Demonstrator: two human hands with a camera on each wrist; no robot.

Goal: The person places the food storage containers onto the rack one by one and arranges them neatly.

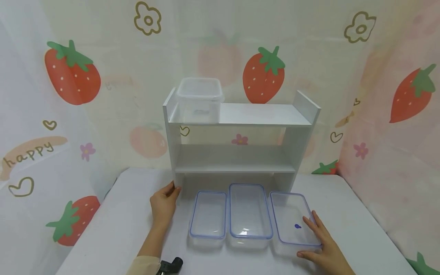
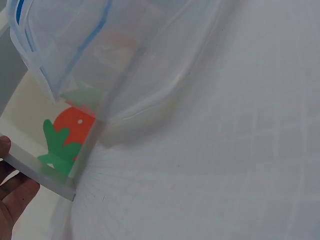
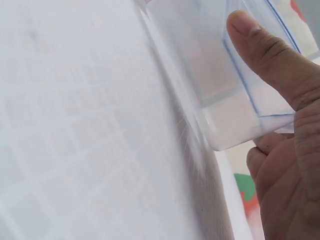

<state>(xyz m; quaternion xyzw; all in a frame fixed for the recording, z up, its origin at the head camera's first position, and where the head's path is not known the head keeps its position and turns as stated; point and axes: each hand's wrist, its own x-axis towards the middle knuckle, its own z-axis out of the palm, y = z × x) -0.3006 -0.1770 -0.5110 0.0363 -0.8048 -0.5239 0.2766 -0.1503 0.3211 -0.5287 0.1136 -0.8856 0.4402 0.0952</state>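
A white two-tier shelf (image 1: 237, 164) stands on the table; my left hand (image 1: 164, 202) pinches the lower front edge of its left side panel (image 2: 40, 177), thumb on one face and fingers on the other. Three clear lidded containers with blue rims lie in a row before it: the left container (image 1: 208, 215), the middle container (image 1: 250, 214) and the right container (image 1: 293, 219). My right hand (image 1: 324, 244) is at the near right corner of the right container, thumb (image 3: 270, 52) extended in front and fingers along its right side. Firm contact there is unclear.
A frosted lidded box (image 1: 200, 101) sits at the left of the shelf's top board. The white table (image 1: 343, 214) extends on both sides. A strawberry-print curtain (image 1: 113, 76) hangs behind and at the sides. A black device (image 1: 170, 265) sits by the left wrist.
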